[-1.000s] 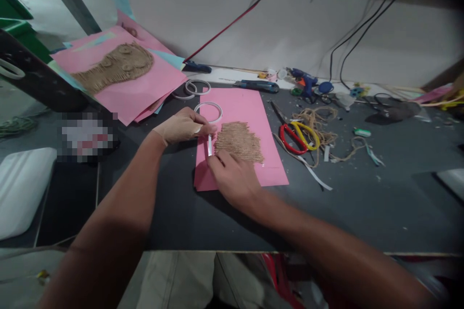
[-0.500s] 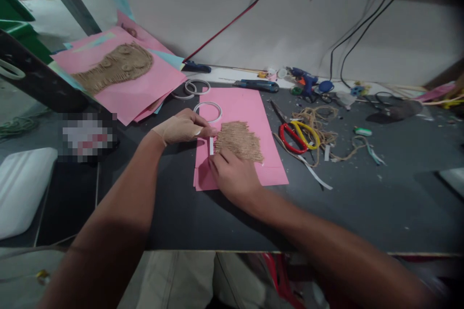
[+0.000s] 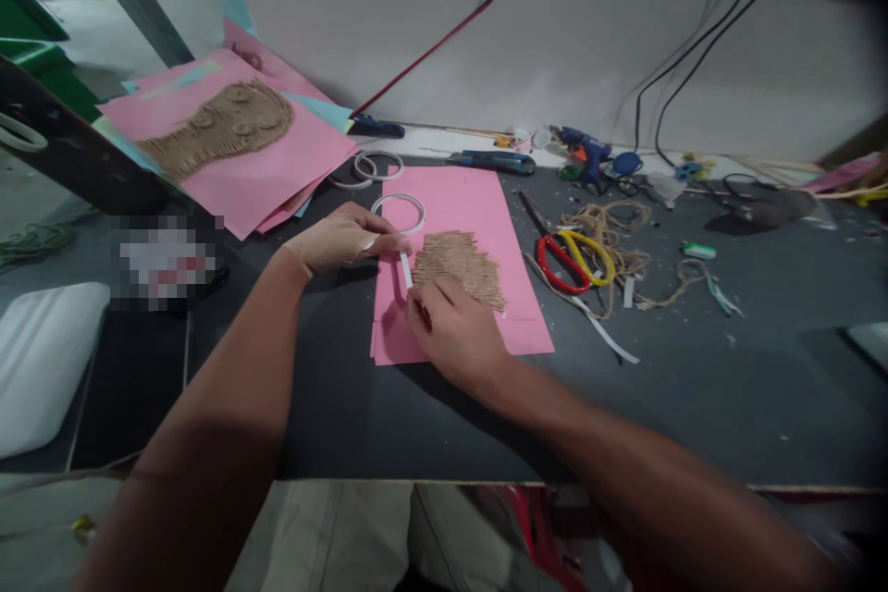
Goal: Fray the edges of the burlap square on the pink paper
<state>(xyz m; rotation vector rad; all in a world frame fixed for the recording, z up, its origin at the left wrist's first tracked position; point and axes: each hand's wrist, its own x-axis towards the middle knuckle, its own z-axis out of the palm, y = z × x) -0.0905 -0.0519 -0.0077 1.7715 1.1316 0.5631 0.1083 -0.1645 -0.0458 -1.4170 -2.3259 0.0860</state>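
Observation:
A short white strip of tape [image 3: 406,270] stretches between my two hands, beside the left edge of a patch of brown twine rows [image 3: 458,264]. The patch lies on a pink paper sheet [image 3: 450,194]. My left hand [image 3: 343,240], with a beige covering around its wrist and palm, pinches the strip's upper end. At the lower end, my right hand [image 3: 458,333] has its fingertips closed on the strip and partly covers the twine patch. A tape roll [image 3: 422,215] lies on the sheet's left edge, just beyond my left hand.
Red-and-yellow-handled scissors [image 3: 561,261] lie right of the sheet beside tangled twine [image 3: 617,222]. Behind are a utility knife [image 3: 492,164] and a blue glue gun [image 3: 586,153]. Pink sheets with a twine shape [image 3: 236,125] are stacked at the left, near a white container [image 3: 48,361].
My left hand has shifted slightly left, and my right hand slightly right. The strip between them now tilts, its lower end further right.

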